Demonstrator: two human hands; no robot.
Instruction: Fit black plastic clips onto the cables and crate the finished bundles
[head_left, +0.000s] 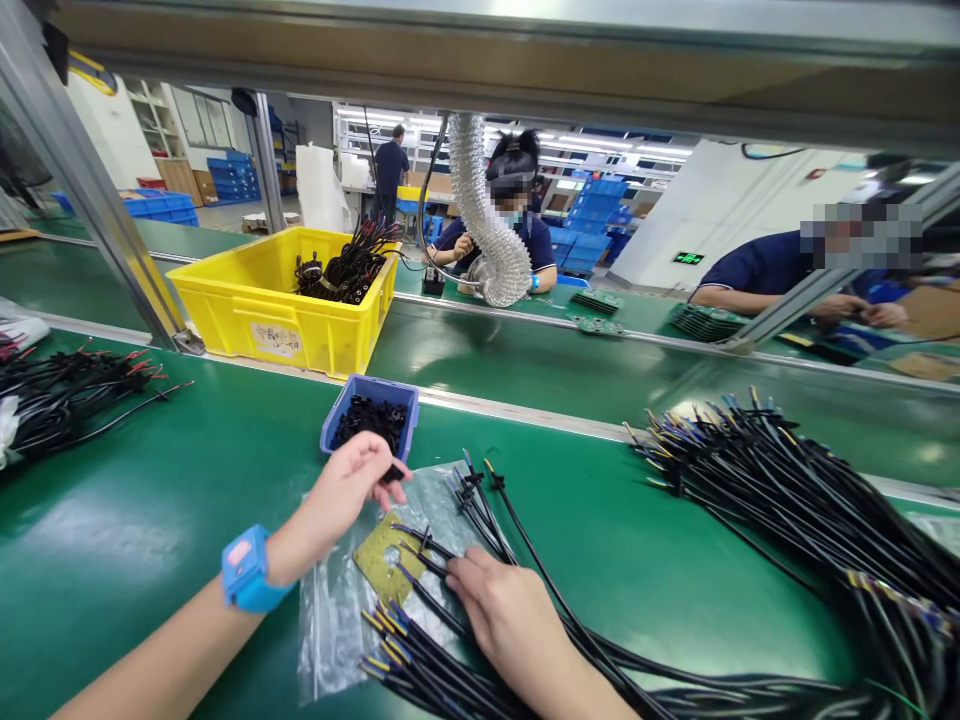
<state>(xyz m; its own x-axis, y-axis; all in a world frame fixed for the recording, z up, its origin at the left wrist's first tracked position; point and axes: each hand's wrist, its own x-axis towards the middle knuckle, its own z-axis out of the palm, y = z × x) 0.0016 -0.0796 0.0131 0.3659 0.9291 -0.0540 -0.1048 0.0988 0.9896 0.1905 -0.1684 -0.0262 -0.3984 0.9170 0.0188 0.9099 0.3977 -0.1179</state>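
My left hand (365, 472), with a blue band on its wrist, is closed at the near edge of a small blue-purple bin (411, 418). A small black clip (393, 473) shows between its fingertips. Similar black clips (366, 420) fill the bin. My right hand (504, 602) grips a black cable (442, 549) with bare wire ends, its fingers partly hiding it. The cable end lies over a yellowish plate (373, 562) with a round hole. Under the plate is a clear plastic bag (319, 640). More cable ends (397, 640) lie below; two cables (474, 482) beyond carry black clips.
A large pile of black cables (787, 500) covers the right side. A yellow crate (300, 330) of cables stands behind the bin. More cables (67, 400) lie at left. A metal post (97, 190) and a ribbed duct (480, 200) rise ahead. Co-workers sit across the bench.
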